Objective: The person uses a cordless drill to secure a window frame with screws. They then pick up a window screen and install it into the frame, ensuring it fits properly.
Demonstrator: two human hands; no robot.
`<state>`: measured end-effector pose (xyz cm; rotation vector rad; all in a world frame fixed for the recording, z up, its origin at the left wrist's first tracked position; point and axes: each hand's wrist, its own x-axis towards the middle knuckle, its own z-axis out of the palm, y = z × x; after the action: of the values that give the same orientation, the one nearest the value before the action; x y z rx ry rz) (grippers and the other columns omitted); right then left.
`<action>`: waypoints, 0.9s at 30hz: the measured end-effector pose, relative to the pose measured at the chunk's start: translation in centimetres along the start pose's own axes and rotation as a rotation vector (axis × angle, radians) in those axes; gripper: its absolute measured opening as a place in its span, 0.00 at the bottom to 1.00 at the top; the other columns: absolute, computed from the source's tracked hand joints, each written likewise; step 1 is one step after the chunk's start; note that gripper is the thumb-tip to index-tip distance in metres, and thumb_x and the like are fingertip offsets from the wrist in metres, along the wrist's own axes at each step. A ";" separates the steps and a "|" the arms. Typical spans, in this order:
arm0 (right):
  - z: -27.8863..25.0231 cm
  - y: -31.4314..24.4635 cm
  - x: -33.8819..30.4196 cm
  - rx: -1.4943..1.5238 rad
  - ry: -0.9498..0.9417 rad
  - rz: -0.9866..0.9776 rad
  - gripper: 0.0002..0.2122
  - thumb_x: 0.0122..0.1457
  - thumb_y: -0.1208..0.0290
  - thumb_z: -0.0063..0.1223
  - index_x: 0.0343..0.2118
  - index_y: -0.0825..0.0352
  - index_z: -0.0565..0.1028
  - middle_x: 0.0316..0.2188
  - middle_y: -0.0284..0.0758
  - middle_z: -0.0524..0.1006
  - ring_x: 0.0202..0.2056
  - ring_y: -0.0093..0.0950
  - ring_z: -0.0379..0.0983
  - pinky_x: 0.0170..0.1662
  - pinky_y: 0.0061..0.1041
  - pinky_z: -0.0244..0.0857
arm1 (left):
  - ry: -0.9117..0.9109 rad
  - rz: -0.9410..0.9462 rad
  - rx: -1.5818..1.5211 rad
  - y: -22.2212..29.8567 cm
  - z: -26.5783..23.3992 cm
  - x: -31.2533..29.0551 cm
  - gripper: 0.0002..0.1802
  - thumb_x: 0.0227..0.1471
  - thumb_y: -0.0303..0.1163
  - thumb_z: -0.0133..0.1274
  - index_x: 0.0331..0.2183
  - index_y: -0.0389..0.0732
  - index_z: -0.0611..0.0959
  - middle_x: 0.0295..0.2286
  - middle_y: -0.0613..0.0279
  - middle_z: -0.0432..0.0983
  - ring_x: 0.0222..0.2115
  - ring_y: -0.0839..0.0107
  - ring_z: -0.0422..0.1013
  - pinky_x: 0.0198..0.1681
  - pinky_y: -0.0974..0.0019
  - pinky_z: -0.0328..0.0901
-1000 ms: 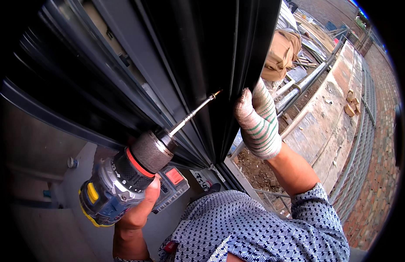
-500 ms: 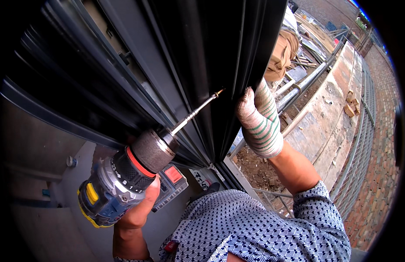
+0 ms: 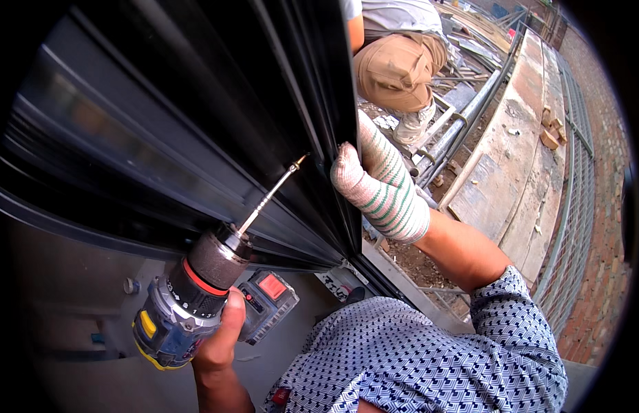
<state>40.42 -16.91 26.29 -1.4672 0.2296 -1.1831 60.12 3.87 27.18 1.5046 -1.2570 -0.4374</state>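
My bare left hand (image 3: 223, 337) is closed round the handle of a cordless drill (image 3: 213, 258) with a black chuck, a red ring and a yellow switch. From the chuck a long, thin driver bit (image 3: 261, 205) points up and right. A small brass-coloured screw (image 3: 298, 162) sits at its tip, close to the black metal frame (image 3: 326, 103); whether it touches is unclear. On my right hand (image 3: 385, 196) is a white knitted glove with green stripes. It clasps the frame's right edge, thumb on the near face, the other fingers partly hidden behind.
Beyond the frame, another person in brown trousers (image 3: 395, 72) crouches among scrap and metal pipes (image 3: 471, 127). Dusty planks (image 3: 502, 186) run along the right, with several wood blocks (image 3: 552, 131) on them. A mesh panel (image 3: 567, 227) stands beside a brick surface (image 3: 601, 206).
The view has shifted, so the frame and my right hand appear farther left and more of the crouching person shows. The drill's tip also appears farther left and slightly lower. Both grips are unchanged.
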 end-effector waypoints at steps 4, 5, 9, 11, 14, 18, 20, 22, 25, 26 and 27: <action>0.0 0.7 -0.1 -0.025 0.015 -0.034 0.16 0.70 0.64 0.49 0.54 0.69 0.69 0.40 0.28 0.67 0.42 0.18 0.61 0.50 0.22 0.60 | 0.054 -0.070 -0.078 0.3 0.4 0.1 0.07 0.50 0.16 0.46 0.33 0.33 0.77 0.25 0.60 0.70 0.21 0.76 0.66 0.25 0.70 0.64; 0.2 0.6 0.0 -0.029 0.012 -0.047 0.16 0.70 0.64 0.48 0.54 0.69 0.69 0.40 0.28 0.67 0.42 0.19 0.61 0.50 0.22 0.61 | 0.032 -0.085 -0.092 0.6 0.4 0.3 0.07 0.50 0.16 0.47 0.33 0.33 0.77 0.25 0.60 0.70 0.21 0.76 0.66 0.25 0.71 0.64; -0.2 0.5 0.0 -0.054 -0.045 -0.056 0.15 0.71 0.64 0.45 0.54 0.68 0.68 0.38 0.28 0.67 0.41 0.19 0.61 0.48 0.23 0.61 | -0.016 -0.083 -0.125 1.3 0.5 0.4 0.08 0.50 0.16 0.47 0.35 0.32 0.77 0.25 0.60 0.70 0.21 0.75 0.66 0.25 0.71 0.65; -0.3 0.4 0.0 -0.064 -0.062 -0.064 0.15 0.72 0.63 0.44 0.53 0.68 0.68 0.37 0.29 0.67 0.40 0.19 0.60 0.48 0.24 0.61 | -0.039 -0.065 -0.164 1.1 0.5 0.4 0.09 0.51 0.17 0.48 0.37 0.32 0.77 0.26 0.60 0.69 0.22 0.76 0.65 0.25 0.71 0.65; -0.2 0.9 0.2 -0.120 -0.061 -0.151 0.14 0.71 0.64 0.42 0.52 0.69 0.67 0.38 0.35 0.67 0.42 0.25 0.63 0.50 0.28 0.61 | -0.011 -0.069 -0.257 1.1 1.0 0.3 0.10 0.52 0.17 0.48 0.39 0.32 0.77 0.26 0.60 0.68 0.24 0.76 0.64 0.25 0.71 0.65; -0.1 1.0 0.0 -0.158 -0.049 -0.194 0.13 0.70 0.67 0.42 0.51 0.72 0.67 0.38 0.42 0.67 0.42 0.35 0.66 0.52 0.33 0.62 | -0.013 -0.061 -0.267 0.9 0.8 0.2 0.12 0.51 0.18 0.49 0.40 0.33 0.76 0.29 0.61 0.69 0.27 0.76 0.64 0.25 0.72 0.65; -0.1 0.5 -0.2 -0.132 -0.061 -0.114 0.15 0.69 0.66 0.45 0.51 0.72 0.67 0.38 0.43 0.69 0.42 0.35 0.68 0.51 0.34 0.64 | -0.013 -0.058 -0.278 0.2 0.3 -0.1 0.16 0.51 0.19 0.50 0.44 0.33 0.76 0.34 0.59 0.70 0.30 0.75 0.65 0.24 0.72 0.66; 0.0 1.0 -0.3 -0.210 -0.032 -0.226 0.18 0.67 0.64 0.49 0.52 0.72 0.67 0.40 0.45 0.71 0.43 0.36 0.71 0.51 0.34 0.66 | 0.007 -0.057 -0.260 0.1 0.2 -0.2 0.19 0.50 0.19 0.51 0.46 0.33 0.75 0.36 0.58 0.70 0.30 0.75 0.66 0.24 0.71 0.67; -0.2 1.3 -0.2 -0.328 0.008 -0.314 0.21 0.63 0.64 0.55 0.54 0.72 0.67 0.43 0.48 0.72 0.45 0.43 0.73 0.51 0.37 0.67 | 0.028 -0.059 -0.260 0.6 0.6 -0.1 0.21 0.49 0.20 0.52 0.48 0.33 0.75 0.35 0.57 0.71 0.29 0.74 0.67 0.24 0.71 0.68; -0.2 1.4 -0.2 -0.362 0.023 -0.345 0.22 0.63 0.65 0.56 0.54 0.72 0.67 0.43 0.49 0.72 0.45 0.44 0.73 0.51 0.37 0.67 | 0.027 -0.067 -0.258 0.7 0.6 -0.1 0.21 0.49 0.20 0.52 0.48 0.33 0.75 0.35 0.57 0.71 0.28 0.74 0.67 0.24 0.71 0.68; -0.2 1.4 -0.1 -0.408 0.046 -0.364 0.22 0.60 0.66 0.59 0.53 0.73 0.67 0.42 0.51 0.72 0.44 0.48 0.73 0.48 0.39 0.68 | 0.027 -0.074 -0.256 0.9 0.6 0.0 0.21 0.49 0.21 0.52 0.48 0.32 0.75 0.35 0.57 0.71 0.27 0.74 0.67 0.24 0.71 0.68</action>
<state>40.88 -17.38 25.04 -1.8944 0.2528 -1.5271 59.20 3.65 27.74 1.3372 -1.0819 -0.6019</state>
